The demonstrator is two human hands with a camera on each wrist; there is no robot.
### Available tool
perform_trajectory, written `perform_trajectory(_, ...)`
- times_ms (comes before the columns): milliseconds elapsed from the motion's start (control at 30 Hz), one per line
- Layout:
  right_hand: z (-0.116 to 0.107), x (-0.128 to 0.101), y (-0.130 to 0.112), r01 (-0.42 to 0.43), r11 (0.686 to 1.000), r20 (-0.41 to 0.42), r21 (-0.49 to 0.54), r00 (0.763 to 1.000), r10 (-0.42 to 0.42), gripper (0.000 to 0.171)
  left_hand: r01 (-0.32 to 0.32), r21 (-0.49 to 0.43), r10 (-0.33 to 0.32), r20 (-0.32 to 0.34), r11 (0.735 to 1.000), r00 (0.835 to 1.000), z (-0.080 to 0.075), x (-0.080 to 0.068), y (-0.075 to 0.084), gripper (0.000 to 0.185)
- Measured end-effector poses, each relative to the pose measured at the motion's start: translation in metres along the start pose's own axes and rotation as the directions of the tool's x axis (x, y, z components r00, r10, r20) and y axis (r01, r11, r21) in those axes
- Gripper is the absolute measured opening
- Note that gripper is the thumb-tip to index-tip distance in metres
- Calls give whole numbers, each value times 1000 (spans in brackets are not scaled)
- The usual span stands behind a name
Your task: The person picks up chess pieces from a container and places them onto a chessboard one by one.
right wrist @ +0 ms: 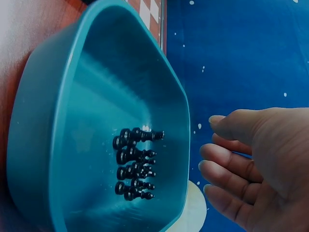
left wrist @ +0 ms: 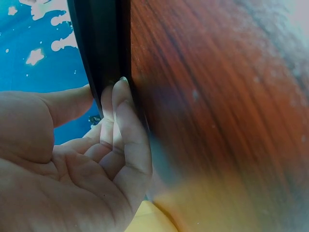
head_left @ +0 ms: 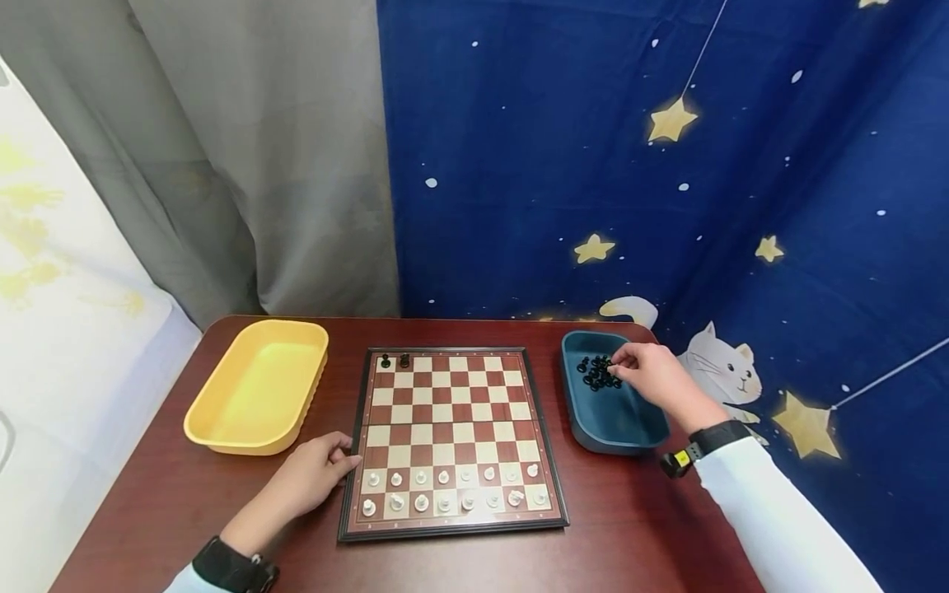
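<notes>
The chessboard (head_left: 454,412) lies on the table with two rows of white chess pieces (head_left: 444,501) along its near side. Two black chess pieces (head_left: 404,361) stand at its far left corner. My left hand (head_left: 315,473) holds the board's left edge (left wrist: 108,43), thumb on top and fingertips against the side. Over the teal basin (head_left: 608,424) is my right hand (head_left: 648,371). Its fingers are loosely bent with nothing between them in the right wrist view. Several black chess pieces (right wrist: 135,164) sit in the basin, apart from the fingertips; the hand partly covers them in the head view.
A yellow basin (head_left: 270,387) stands on the table (head_left: 423,568) to the left of the board. Behind the table hang a grey curtain (head_left: 296,165) and a blue star-patterned curtain (head_left: 519,165).
</notes>
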State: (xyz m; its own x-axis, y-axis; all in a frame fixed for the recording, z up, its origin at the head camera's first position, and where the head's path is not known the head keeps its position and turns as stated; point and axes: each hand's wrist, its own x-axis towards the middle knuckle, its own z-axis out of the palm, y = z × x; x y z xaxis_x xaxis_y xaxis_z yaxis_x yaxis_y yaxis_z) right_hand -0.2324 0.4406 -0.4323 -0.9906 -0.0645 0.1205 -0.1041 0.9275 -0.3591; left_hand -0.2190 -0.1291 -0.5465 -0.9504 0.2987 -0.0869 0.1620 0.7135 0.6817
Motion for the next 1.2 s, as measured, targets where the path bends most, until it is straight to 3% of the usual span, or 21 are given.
perform_trajectory(333, 3, 16, 13, -30, 1000, 25, -9, 999, 30, 9, 21, 3, -21, 15, 1000, 1000, -3, -1, 2, 26)
perform_trajectory(533, 6, 24, 20, -68, 998, 57, -11, 996, 68, 9, 6, 0, -6, 17, 1000, 1000, -2, -2, 0, 26)
perform_trajectory(1200, 10, 35, 36, -73, 997, 77, -2, 994, 73, 11, -32, 28, 31, 18, 999, 999, -6, -1, -1, 29)
